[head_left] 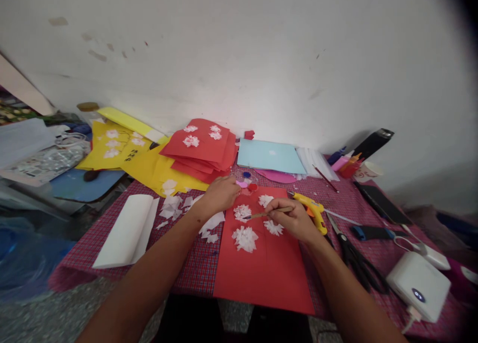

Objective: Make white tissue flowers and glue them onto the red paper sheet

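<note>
A red sheet of card [261, 283] lies before me with several white crumpled-paper flowers on it. My right hand [293, 217] is closed around a thin paintbrush [280, 210]. Its tip points left and meets the edge of the upper left flower [242, 212]. At the card's top left corner, my left hand [222, 192] is closed at the rim of a small clear paint palette [249, 176]; its fingertips are partly hidden. Pink, red and blue paint show in the palette. The lower left flower [245, 239] is the largest.
Torn white paper [172, 207] and a folded white sheet [125, 231] lie left. Behind are stacked red cards [203, 146], yellow sheets [157, 171] and light-blue card [271, 156]. To the right are a yellow glue gun [315, 211], black scissors [358, 263] and a white power bank [418, 285].
</note>
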`<action>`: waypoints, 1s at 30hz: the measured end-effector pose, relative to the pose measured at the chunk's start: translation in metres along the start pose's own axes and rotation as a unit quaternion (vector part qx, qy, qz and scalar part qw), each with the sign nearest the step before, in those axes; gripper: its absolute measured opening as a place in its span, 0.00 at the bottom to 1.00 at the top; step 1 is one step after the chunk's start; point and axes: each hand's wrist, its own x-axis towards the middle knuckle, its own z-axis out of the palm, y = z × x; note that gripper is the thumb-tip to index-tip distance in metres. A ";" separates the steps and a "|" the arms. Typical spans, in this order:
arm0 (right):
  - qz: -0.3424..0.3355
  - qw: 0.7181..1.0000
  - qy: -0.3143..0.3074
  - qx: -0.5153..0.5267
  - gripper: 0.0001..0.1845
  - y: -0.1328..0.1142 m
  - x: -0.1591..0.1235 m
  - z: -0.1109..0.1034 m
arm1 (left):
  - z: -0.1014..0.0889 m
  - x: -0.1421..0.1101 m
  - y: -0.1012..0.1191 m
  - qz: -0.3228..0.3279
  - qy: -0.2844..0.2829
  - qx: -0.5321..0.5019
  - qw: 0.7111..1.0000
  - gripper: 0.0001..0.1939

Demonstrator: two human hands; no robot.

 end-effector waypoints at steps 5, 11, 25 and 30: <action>-0.004 1.000 0.007 0.002 0.06 -0.002 0.000 -0.002 | 0.000 0.000 -0.001 0.004 0.003 0.004 1.000 0.14; -0.006 1.000 -0.004 0.005 0.06 0.000 0.000 -0.002 | 0.001 0.001 0.000 0.002 0.002 0.005 1.000 0.14; -0.055 0.975 0.191 -0.099 0.14 0.027 0.021 -0.003 | 0.006 0.001 -0.003 0.008 0.009 -0.007 1.000 0.15; -0.085 0.966 0.163 -0.183 0.13 0.037 0.027 -0.001 | 0.007 0.001 -0.002 0.007 0.006 -0.012 1.000 0.15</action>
